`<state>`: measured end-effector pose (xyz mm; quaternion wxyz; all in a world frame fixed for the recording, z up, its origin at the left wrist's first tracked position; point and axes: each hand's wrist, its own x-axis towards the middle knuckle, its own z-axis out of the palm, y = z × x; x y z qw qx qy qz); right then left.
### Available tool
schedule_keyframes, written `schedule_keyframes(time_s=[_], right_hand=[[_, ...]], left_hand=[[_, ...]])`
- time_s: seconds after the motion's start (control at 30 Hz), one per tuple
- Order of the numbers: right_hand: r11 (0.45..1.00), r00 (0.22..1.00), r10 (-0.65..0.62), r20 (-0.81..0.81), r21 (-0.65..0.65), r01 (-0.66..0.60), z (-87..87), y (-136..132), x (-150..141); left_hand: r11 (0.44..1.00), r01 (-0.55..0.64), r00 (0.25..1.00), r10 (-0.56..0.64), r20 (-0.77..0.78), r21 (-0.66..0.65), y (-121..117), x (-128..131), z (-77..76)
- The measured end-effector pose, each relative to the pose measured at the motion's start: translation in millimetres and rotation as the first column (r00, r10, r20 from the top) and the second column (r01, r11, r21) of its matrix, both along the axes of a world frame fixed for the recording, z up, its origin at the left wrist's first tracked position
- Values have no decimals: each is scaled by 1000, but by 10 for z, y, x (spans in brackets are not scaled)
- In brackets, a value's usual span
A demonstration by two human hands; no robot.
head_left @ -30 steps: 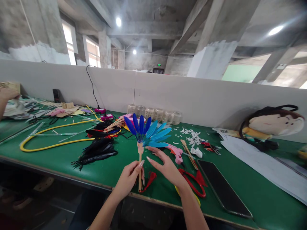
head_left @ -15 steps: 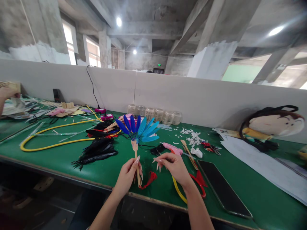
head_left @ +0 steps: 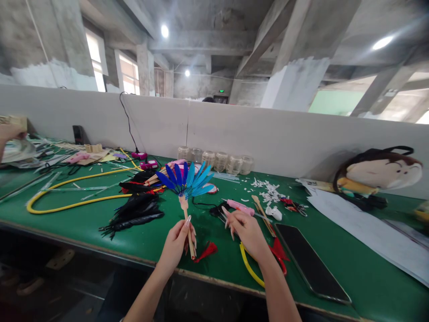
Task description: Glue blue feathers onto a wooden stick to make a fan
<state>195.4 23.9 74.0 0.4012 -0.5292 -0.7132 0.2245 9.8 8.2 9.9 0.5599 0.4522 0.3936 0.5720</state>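
Black feathers (head_left: pixel 134 213) lie on the desk (head_left: pixel 335 273), left of the work. The left hand (head_left: pixel 174 246) grips the wooden stick (head_left: pixel 183 204) of a blue feather fan (head_left: pixel 184 179), held up and tilted over the desk. The right hand (head_left: pixel 248 235) sits near a pink glue gun (head_left: pixel 237 207), its fingers (head_left: pixel 234 219) loosely bunched; whether they pinch anything small, cannot tell.

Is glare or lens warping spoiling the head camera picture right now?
In the head view, the windows burn out white and the ceiling lamp flares; the wide lens bows the green workbench's front edge; the blue feather fan, left hand and right hand read clearly, without heavy blur.
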Motion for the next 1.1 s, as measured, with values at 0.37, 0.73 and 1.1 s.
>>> schedule_keyframes(time_s=[0.37,0.73,1.1], right_hand=[[952,970,-196,-144,209,223,4,51,69],[934,905,-276,-323,132,332,38,-2,58],[864,773,-339,-536,147,481,15,22,140]], left_hand=[[995,89,991,-83,-107,47,-19,-6,12],[957,287,948,-279,-156,32,-84,15,64],[987,154,986,-150,-77,41,-41,3,38]])
